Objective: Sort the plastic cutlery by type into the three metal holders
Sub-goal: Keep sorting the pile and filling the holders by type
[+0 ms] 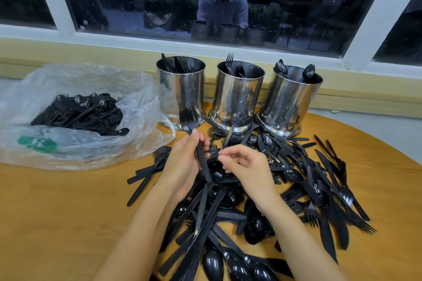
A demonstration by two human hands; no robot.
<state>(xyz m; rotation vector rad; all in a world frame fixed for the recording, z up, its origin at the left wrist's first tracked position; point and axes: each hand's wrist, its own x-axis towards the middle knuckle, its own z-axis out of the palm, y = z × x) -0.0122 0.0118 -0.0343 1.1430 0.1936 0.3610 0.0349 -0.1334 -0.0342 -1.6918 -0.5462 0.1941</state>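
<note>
- Above the cutlery heap [228, 212] on the bench [68, 201], the left hand [185, 166] grips a fork [204, 165] by its handle, tines up;
- the right hand [246, 166] pinches another black piece [213, 155]; its type is unclear;
- risk: the knife holder [182, 91] stands nearer than the fork holder [237, 96]; a hasty reach could misfile it, or tangled pieces lift along.

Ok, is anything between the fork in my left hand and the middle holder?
Nothing visible. The fork, held up in the left hand, is above the pile, and the middle holder is open on top.
</note>
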